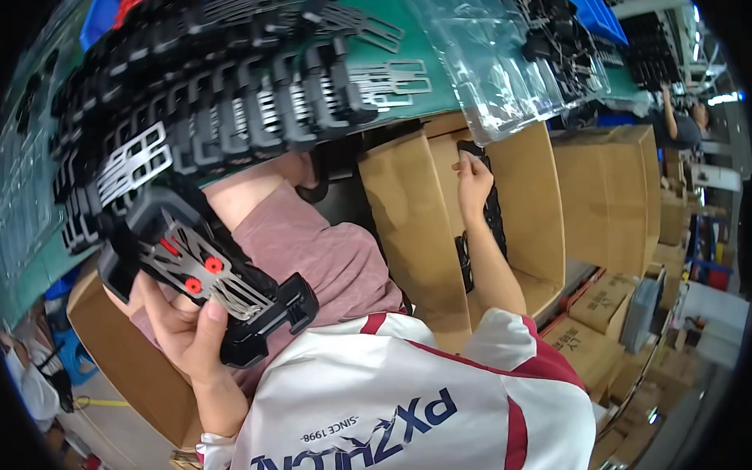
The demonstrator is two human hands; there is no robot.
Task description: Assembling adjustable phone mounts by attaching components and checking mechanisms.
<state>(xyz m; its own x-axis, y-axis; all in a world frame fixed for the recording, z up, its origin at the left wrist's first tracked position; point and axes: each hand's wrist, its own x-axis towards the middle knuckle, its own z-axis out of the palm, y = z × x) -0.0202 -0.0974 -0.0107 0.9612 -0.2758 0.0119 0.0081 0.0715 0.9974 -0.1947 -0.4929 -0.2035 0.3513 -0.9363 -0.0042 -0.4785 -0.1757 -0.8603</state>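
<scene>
My left hand [192, 332] grips a black plastic housing [286, 311] fitted with a silver metal frame [195, 249] and small red pieces [212, 266]. The thumb presses on the near side of the metal frame. To the right, my right hand [475, 182] is inside an open cardboard box [409, 228], its fingers curled together. Black plastic parts [494, 210] lie in that box beside the hand and forearm. Whatever the right fingertips may hold is too small to make out.
Rows of similar black housings [256, 115] stand on the green table [411, 50], with loose metal frames [390, 82] among them. A clear plastic tray [497, 82] overhangs the table edge. Another cardboard box [605, 189] stands at right; one [131, 367] is at lower left. Someone [686, 121] works farther off.
</scene>
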